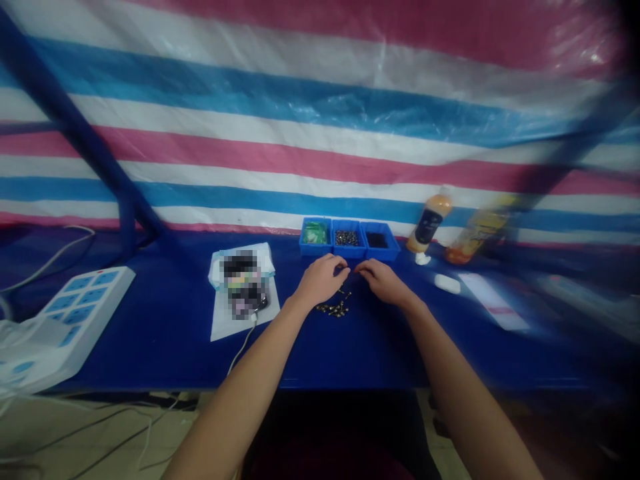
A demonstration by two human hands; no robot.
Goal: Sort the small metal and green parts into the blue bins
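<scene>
The left hand (320, 280) and the right hand (383, 281) are held low over the table, with fingers curled inward and the fingertips (346, 269) brought nearly together. Neither hand is seen fully closed; whether a tiny part is pinched between the fingers cannot be told. Small metal fittings (333, 309) are found in a loose cluster on the blue tabletop (165, 340), just below the hands. Three blue bins are lined up just beyond the hands: green packets (315, 233) are held in the left bin (307, 248), small metal pieces (347, 238) in the middle bin (349, 252), and dark contents (377, 240) in the right bin (387, 252). An upright squeeze bottle (430, 220) is placed beside the right bin. A blurred-out object (240, 283) is set on white paper (245, 323) left of the hands. A white power strip (85, 313) is seen farther left. A striped plastic sheet (320, 133) is hung behind the table.
</scene>
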